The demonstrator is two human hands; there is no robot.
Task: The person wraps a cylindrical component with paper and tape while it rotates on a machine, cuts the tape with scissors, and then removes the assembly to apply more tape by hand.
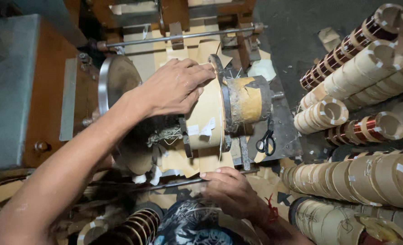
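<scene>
The left hand [176, 86] is pressing its flat, spread grip onto the paper-wrapped coil [206, 115] mounted on the winding machine, while the right hand [228, 190], loosely curled, is resting below; keeping the paper smooth and taut looks wise.

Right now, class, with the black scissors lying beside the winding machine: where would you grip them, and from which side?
Probably by the looped handles of the scissors, coming from the person's near side. The loops point toward the person and lie open, while the blades run up beside the paper-wrapped coil.
</scene>
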